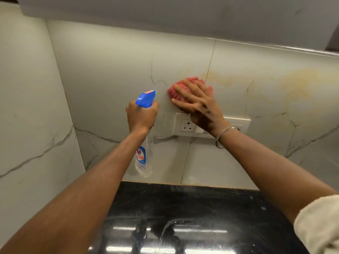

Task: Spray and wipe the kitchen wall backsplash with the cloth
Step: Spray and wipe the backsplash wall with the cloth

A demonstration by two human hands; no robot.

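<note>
A glossy black stone countertop runs below the pale marble-veined wall tiles, meeting them at a straight seam. Its polished surface shows bright light reflections, whitish smears and small specks.

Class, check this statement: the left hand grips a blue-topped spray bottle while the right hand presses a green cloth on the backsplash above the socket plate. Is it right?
Not quite: the cloth is pinkish red, not green, as the head view shows. The left hand does grip the spray bottle, and the right hand presses the cloth on the backsplash above the socket plate.
</note>
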